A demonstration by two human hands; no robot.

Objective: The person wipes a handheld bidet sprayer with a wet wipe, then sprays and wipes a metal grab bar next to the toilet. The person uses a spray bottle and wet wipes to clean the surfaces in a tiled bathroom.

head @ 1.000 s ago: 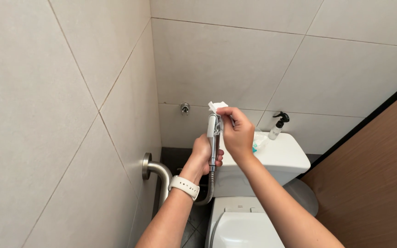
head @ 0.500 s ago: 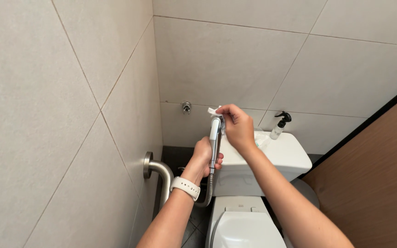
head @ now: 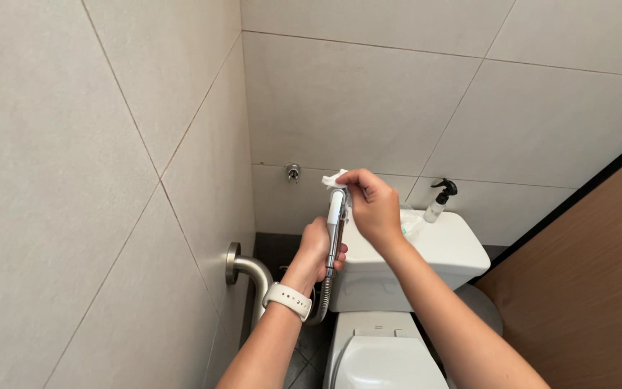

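left hand (head: 316,248) clamped on bidet sprayer (head: 335,225) handle, upright over toilet tank (head: 426,256) | right hand (head: 372,205) pinches white wipe (head: 335,179) on head | risk: trigger squeezed, water sprays; wipe slips off

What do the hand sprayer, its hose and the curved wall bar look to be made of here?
Hand-held bidet sprayer: polished, chrome-like metal with a white, probably plastic front, held by the left hand. Ribbed flexible hose: looks like coiled metal, going by its ridges and shine. Curved grab bar: brushed steel by its look, with a dull satin sheen.
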